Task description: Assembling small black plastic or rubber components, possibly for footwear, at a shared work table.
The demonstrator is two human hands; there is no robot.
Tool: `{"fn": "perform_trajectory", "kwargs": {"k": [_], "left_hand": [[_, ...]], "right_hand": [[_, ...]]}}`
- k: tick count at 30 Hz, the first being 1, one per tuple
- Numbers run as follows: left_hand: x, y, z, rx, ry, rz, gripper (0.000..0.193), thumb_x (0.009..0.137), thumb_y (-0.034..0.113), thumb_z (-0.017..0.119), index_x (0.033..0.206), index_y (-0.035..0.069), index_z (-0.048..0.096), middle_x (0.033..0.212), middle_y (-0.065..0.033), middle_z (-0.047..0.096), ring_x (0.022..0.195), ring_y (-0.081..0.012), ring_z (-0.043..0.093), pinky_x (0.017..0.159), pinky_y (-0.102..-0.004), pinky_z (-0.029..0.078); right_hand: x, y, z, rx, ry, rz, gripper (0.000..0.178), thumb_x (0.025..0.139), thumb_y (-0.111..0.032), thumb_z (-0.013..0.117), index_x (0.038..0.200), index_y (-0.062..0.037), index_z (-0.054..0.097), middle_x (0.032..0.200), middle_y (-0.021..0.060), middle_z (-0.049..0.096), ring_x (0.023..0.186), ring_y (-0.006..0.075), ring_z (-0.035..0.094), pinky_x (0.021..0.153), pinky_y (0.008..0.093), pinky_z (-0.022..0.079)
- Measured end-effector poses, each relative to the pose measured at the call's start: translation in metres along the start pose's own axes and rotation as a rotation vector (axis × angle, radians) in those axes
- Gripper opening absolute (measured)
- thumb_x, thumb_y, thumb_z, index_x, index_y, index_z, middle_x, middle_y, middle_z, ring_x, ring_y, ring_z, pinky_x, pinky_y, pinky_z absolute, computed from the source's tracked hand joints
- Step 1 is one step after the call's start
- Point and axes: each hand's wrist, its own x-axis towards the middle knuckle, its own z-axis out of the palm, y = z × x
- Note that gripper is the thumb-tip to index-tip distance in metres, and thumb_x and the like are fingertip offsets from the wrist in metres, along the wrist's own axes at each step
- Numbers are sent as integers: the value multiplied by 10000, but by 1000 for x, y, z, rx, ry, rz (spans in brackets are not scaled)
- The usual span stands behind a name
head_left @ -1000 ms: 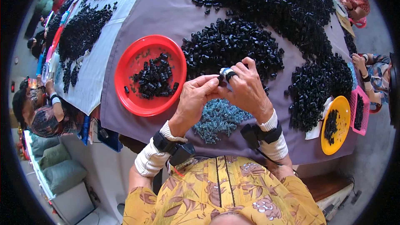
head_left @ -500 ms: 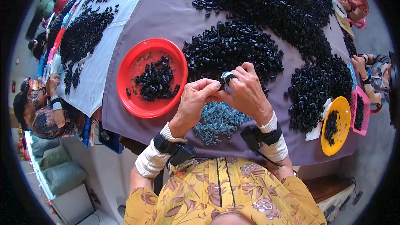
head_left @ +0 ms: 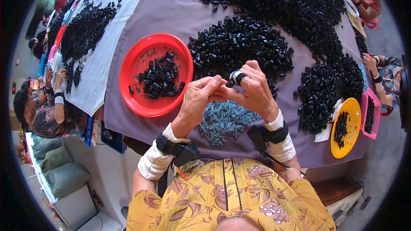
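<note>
My right hand [head_left: 253,89] and left hand [head_left: 200,98] pinch together on a small black cylindrical part [head_left: 236,77], held above the pile of bluish springs [head_left: 223,120]. Left of that pile sits the red plate [head_left: 133,66]; beyond it, a heap of black parts [head_left: 239,47].

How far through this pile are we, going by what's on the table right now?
Done so far: a modest batch of black parts lies in the red plate. In hand: the left hand and right hand meet on one small black piece above a heap of small blue-grey parts. Left: the big black heaps on the grey cloth dwarf the plate's batch, so it looks early.
</note>
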Motion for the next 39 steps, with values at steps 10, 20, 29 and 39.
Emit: {"fn": "perform_trajectory", "kwargs": {"k": [10,20,29,39], "left_hand": [[-3,-3,3,85,-118,-18,222,901,199,562,953,-9,616,845,-73,649,751,-147,635,711,-277,532],[-11,13,-53,-157,405,247,208,908,211,547,956,22,619,846,-84,654,725,-171,632,689,-312,531],[-27,24,-75,-146,451,181,218,902,245,578,876,33,621,767,-58,627,661,-148,607,625,-289,525],[-2,15,-20,92,98,147,171,905,161,567,951,7,626,809,-55,635,701,-118,615,657,-254,524]], "right_hand": [[-3,-6,-2,-22,-43,-1,246,610,-180,748,646,-54,539,634,56,517,625,234,520,705,370,391],[-7,12,-29,-132,61,221,229,729,-185,720,814,1,617,720,122,605,639,296,548,611,366,424],[-37,27,-29,-254,-117,342,147,767,-140,655,710,-17,597,695,112,591,625,289,570,569,378,431],[-34,19,-3,-571,-366,204,150,752,-87,557,613,-64,610,656,72,617,621,210,605,613,352,409]]}}
